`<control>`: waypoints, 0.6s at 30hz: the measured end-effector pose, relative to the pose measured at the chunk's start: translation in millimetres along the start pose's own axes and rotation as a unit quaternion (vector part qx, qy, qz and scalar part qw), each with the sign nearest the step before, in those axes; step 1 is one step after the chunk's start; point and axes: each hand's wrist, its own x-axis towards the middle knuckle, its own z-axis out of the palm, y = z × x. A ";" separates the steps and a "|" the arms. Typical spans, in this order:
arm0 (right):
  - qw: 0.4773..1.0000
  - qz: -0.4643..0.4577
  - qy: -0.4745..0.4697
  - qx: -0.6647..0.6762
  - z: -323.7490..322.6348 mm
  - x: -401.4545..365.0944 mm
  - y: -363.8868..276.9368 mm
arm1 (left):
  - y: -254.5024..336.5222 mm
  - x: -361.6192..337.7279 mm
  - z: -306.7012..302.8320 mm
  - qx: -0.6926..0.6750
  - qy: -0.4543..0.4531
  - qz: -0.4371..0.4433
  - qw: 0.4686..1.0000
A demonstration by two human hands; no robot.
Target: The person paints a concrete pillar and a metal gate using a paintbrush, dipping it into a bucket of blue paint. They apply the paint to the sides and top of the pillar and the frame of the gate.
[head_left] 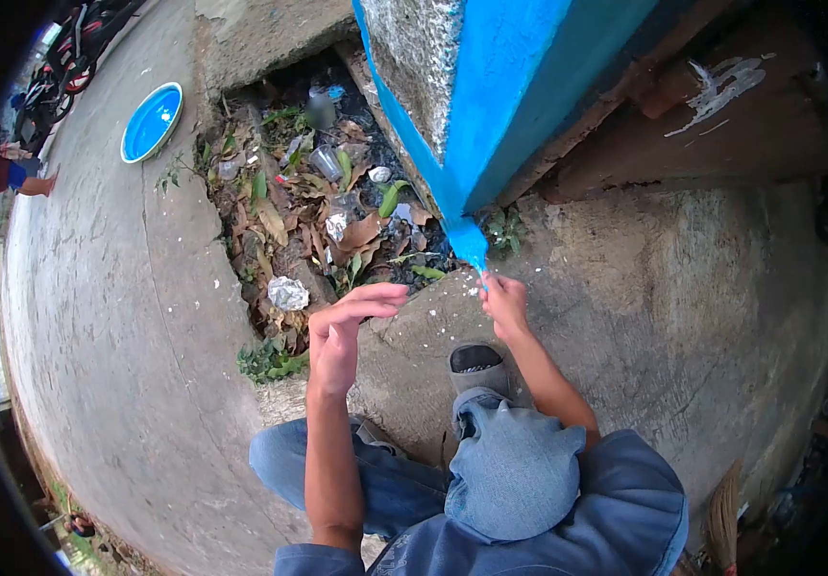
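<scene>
Grasping the handle of a brush (469, 246) in the right hand (504, 303), with thumb and fingers closed on it. Pointing just ahead of this hand with the bristles, thick with blue, towards the foot of the blue column (500, 91). Seems to be touching there — but cannot tell exactly, because of blue lying against blue.

Holding nothing in the left hand (335, 331); released, with fingers stretched towards the right hand and apart from the brush. Near this hand, on its left, crumpled foil (287, 294); ahead of it, in a broken gap of the floor, dry leaves (363, 233) and a plastic cup (326, 163). Further ahead and to the left, well apart from both hands, a pale-rimmed basin (123, 146), blue inside. Behind the right hand, close to it, a shoe (479, 370).

By judgement, now at the step of coating the lowest corner of the column. To be asked of the next move: a small, steady stroke from the right wrist along the bottom edge — keeping the bristles away from the soil and leaves, and the left hand clear of wet blue.
</scene>
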 end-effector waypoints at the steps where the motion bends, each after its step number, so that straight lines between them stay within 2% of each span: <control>1: 1.000 0.006 -0.012 0.018 3.6 -0.5 -13.2 | -0.2 0.7 0.2 -0.001 -0.002 0.000 1.000; 5: 0.996 0.027 -0.052 0.067 5.2 -3.8 -36.5 | -1.7 0.4 2.1 -0.003 -0.010 0.005 1.000; 8: 0.997 0.004 -0.055 0.059 3.3 -21.6 -46.3 | -0.4 0.3 0.0 -0.006 -0.008 0.007 1.000; 15: 0.996 -0.005 -0.072 0.048 -8.2 -43.4 -25.4 | -3.4 0.1 0.2 -0.008 -0.005 -0.008 1.000; 17: 0.996 0.059 -0.055 0.029 -8.1 -31.7 -15.4 | -5.2 1.2 0.9 -0.011 -0.011 -0.003 1.000; 18: 0.996 0.059 -0.055 0.030 -7.0 -23.6 -10.8 | -5.6 1.2 1.1 -0.013 -0.014 0.000 1.000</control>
